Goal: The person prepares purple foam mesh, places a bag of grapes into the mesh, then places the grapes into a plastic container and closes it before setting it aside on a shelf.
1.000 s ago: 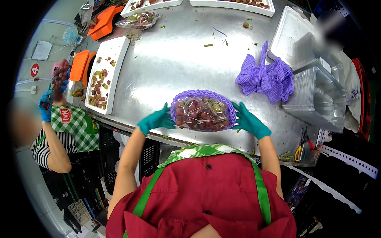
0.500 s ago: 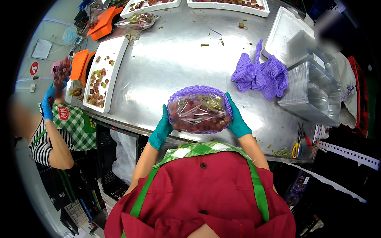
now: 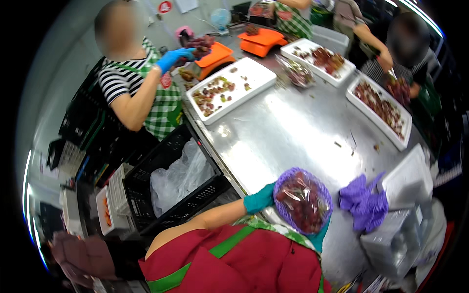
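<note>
Between my hands is a clear-wrapped pack of dark red grapes (image 3: pixel 304 202) with a purple foam net round its rim. My left hand (image 3: pixel 260 198), in a teal glove, grips the pack's left side. On the lower right side my right hand (image 3: pixel 320 238), gloved alike, holds it too, mostly hidden behind the pack. The pack is over the near edge of the metal table (image 3: pixel 273 127). To its right on the table lies a heap of purple foam nets (image 3: pixel 364 202), with stacked clear plastic boxes (image 3: pixel 393 241) beside it.
A black crate (image 3: pixel 207 194) holding clear plastic bags stands at my left, against the table. White trays (image 3: pixel 254 78) with loose grapes line the table's left and far sides. Orange scales (image 3: pixel 261 41) stand beyond. A co-worker in a blue glove (image 3: pixel 173 58) holds grapes; others work farther back.
My view has swung left, bringing the black crate and more co-workers into sight. The pack stays in both my hands and now appears turned, its long side running more up and down.
</note>
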Demonstrator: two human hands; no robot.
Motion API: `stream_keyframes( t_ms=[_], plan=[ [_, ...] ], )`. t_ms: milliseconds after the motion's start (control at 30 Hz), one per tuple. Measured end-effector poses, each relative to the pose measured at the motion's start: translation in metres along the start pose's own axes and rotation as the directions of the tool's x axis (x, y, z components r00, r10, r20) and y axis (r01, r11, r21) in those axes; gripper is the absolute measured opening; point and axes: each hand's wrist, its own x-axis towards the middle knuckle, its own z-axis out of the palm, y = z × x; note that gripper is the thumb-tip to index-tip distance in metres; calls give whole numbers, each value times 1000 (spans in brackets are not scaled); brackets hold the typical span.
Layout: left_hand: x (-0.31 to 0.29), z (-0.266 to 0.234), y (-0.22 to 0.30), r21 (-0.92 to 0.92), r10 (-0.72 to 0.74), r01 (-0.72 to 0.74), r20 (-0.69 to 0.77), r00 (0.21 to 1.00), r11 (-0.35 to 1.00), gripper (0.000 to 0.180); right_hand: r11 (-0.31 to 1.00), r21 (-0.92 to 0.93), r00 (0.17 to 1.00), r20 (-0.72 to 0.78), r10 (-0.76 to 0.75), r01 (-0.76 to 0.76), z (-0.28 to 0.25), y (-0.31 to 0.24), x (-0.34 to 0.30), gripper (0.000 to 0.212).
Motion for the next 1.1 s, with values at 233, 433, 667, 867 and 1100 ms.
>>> stream_keyframes(
  t_ms=[233, 433, 667, 867, 1100],
  plan=[
    [-7, 2, 0, -105, 27, -24, 34, 999, 994, 45, 990, -69, 991, -65, 116, -121, -1, 10, 11, 52],
    [-1, -34, -16, 37, -72, 69, 81, 994, 997, 46, 983, -105, 983, -120, 139, -152, -8, 7, 10, 55],
    [10, -89, -45, 483, 23, -41, 43, 999, 875, 47, 973, -139, 972, -173, 160, -185, -11, 10, 9, 59],
    [8, -104, -52, 984, 425, 97, -151, 892, 147, 44, 965, -160, 961, -215, 173, -210, -22, 13, -1, 62],
    [14, -143, -57, 834, 446, 276, -41, 894, -477, 52, 675, -666, 930, -357, 85, -317, -25, -11, 10, 74]
  ],
)
